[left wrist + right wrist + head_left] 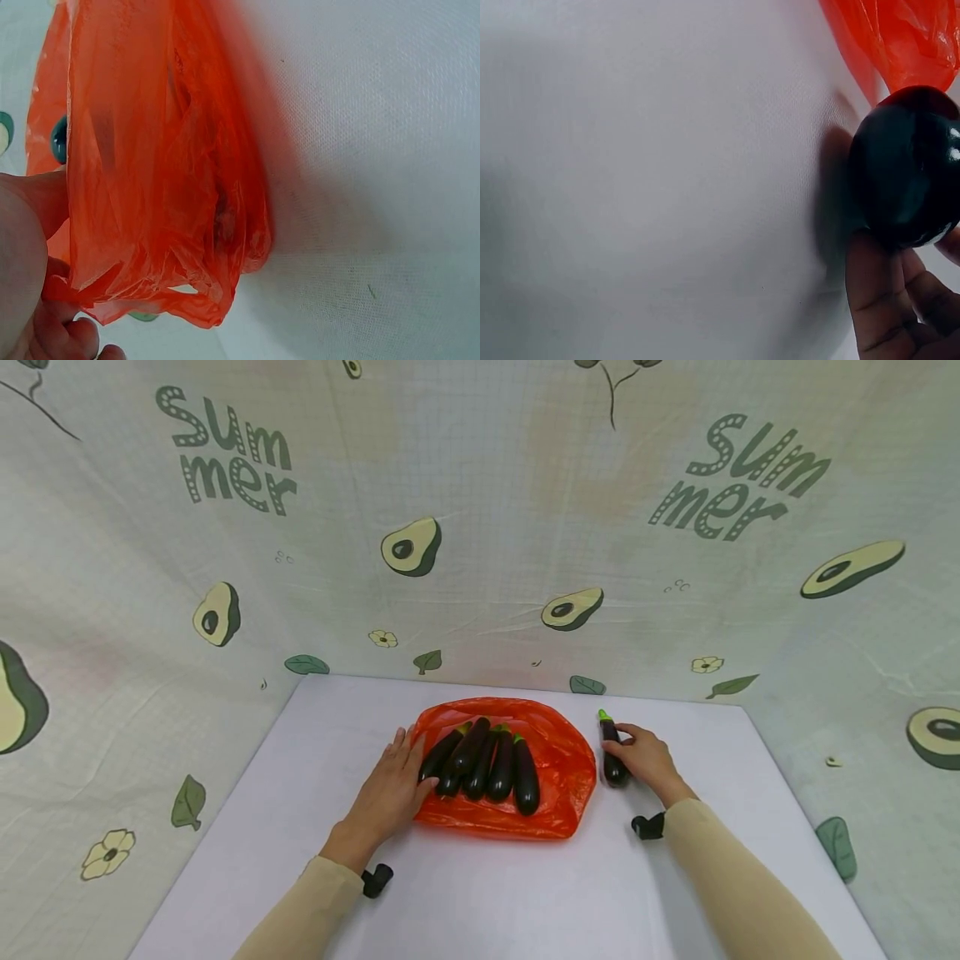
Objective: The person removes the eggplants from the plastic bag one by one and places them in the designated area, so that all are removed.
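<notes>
Several dark purple eggplants (527, 777) with green stem ends lie side by side and partly stacked in an open red plastic bag (558, 785). At the bag's left edge, my left hand (390, 789) holds the rim. Its thumb reaches inside, while the fingers lie along the outside, as the left wrist view shows. To the right of the bag, my right hand (645, 764) grips a single eggplant (615, 768) by its side, its green tip pointing away from me. The rounded dark end of that eggplant (907, 169) fills the right part of the right wrist view.
Under everything is a table with a white cover (510, 902). A pale cloth (480, 485) printed with avocados, leaves and lettering hangs behind the table and along both sides. Small black devices (377, 881) are strapped to both wrists.
</notes>
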`<state>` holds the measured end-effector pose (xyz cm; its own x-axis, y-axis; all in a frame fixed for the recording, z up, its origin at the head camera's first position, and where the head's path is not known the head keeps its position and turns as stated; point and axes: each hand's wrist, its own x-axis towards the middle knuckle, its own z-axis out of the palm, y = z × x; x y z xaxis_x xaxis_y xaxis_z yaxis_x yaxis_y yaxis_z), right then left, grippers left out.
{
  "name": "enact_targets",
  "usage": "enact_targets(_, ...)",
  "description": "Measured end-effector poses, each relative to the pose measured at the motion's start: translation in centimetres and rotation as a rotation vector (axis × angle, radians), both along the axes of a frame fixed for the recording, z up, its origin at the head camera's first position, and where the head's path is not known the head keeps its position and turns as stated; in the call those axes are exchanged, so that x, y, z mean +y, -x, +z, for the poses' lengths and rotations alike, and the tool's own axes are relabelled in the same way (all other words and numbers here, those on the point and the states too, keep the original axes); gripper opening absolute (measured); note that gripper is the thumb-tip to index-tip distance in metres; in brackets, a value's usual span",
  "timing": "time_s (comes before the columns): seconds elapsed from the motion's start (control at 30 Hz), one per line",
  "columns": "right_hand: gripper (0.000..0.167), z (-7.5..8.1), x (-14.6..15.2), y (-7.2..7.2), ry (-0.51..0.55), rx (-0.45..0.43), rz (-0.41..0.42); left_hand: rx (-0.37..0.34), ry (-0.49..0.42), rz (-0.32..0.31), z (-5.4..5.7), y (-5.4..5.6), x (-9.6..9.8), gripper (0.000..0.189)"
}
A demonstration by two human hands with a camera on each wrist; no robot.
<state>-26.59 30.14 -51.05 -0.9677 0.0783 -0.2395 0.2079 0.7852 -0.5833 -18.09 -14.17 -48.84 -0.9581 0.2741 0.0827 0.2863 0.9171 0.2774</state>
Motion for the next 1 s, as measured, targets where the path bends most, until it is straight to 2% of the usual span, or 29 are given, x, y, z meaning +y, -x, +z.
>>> enact_targets(0.4, 0.076, -0.2, -0.4, -0.4, 0.014, 0.012, 0.006, 0.013, 0.004, -0.004, -0.2, -0.1, -0.1, 0.083)
enact_targets(0.7, 0.080, -0.3, -0.6, -0.6, -0.001, 0.055, -0.010, 0.004, 0.008, -0.004, 0.0, -0.1, 0.0, 0.083)
enact_targets(0.87, 0.076, 0.2, -0.9, -0.9, 0.005, 0.111, -0.032, 0.013, 0.008, -0.006, 0.1, -0.1, 0.0, 0.083)
enact_targets(1.0, 0.072, 1.2, -1.6, -1.6, 0.024, 0.161, -0.049, 0.030, 0.010, -0.014, 0.3, -0.1, -0.1, 0.082)
